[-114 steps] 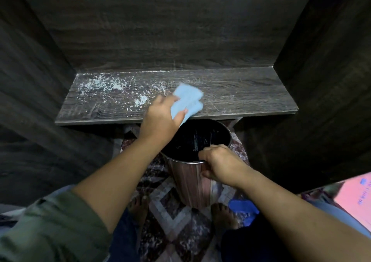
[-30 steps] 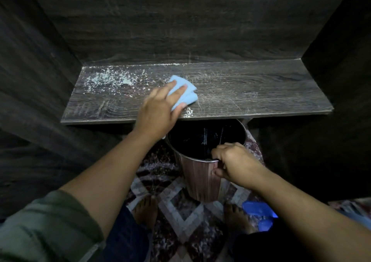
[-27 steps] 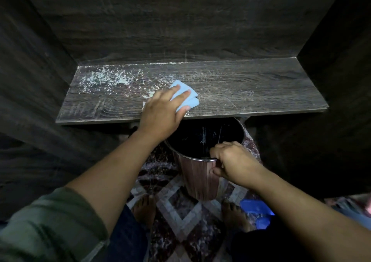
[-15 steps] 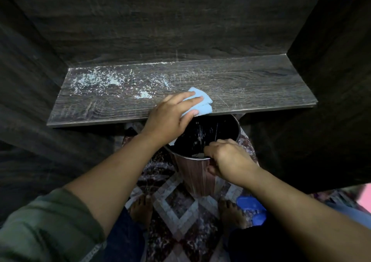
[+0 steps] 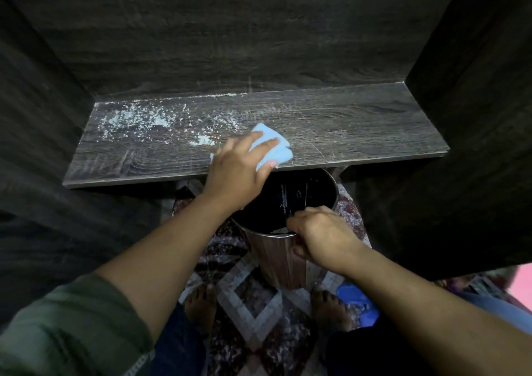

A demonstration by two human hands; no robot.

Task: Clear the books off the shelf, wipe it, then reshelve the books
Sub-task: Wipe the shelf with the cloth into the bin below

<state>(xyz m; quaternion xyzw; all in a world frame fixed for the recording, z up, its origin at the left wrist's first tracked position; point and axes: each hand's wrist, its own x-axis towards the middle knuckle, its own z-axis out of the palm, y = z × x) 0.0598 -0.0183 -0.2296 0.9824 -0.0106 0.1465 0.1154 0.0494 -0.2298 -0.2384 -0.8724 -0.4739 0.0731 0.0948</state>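
Note:
The dark wood shelf (image 5: 345, 128) holds no books. White dust and crumbs (image 5: 138, 122) cover its left half. My left hand (image 5: 236, 174) presses a folded light blue cloth (image 5: 272, 145) flat on the shelf near the front edge, about the middle. My right hand (image 5: 319, 234) grips the near rim of a metal bin (image 5: 288, 260) held just under the shelf's front edge; its dark inside shows white streaks. No books are in view.
Dark wooden walls close in the shelf at the back (image 5: 230, 44), left and right (image 5: 475, 116). A patterned rug (image 5: 253, 303) lies under my bare feet. Blue slippers (image 5: 357, 303) lie at the right foot. Something pink (image 5: 524, 277) shows at the far right edge.
My left hand swept the cloth to the shelf edge over the bin, then moved back onto the shelf toward the dust. My right hand has kept hold of the bin.

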